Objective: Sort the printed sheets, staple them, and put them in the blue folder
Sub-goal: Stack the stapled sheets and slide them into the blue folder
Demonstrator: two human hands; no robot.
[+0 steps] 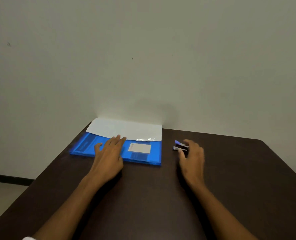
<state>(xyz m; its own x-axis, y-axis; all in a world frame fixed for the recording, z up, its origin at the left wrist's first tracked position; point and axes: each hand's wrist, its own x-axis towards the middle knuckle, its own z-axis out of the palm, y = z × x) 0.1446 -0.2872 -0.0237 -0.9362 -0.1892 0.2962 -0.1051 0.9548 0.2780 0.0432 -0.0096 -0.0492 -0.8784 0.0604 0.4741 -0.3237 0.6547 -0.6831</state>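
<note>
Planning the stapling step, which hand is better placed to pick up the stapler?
Right. The right hand is already at the stapler, fingers against it, while the left hand lies flat on the blue folder.

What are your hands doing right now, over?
Left hand flat on blue folder, open. Right hand at stapler, grip unclear. White sheets poke out of folder's far edge. Nothing blocking.

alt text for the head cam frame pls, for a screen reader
A person's left hand rests flat on a blue folder lying on a dark brown table, while the right hand reaches a small stapler beside it. White sheets stick out past the folder's far edge, against a plain wall.
</note>
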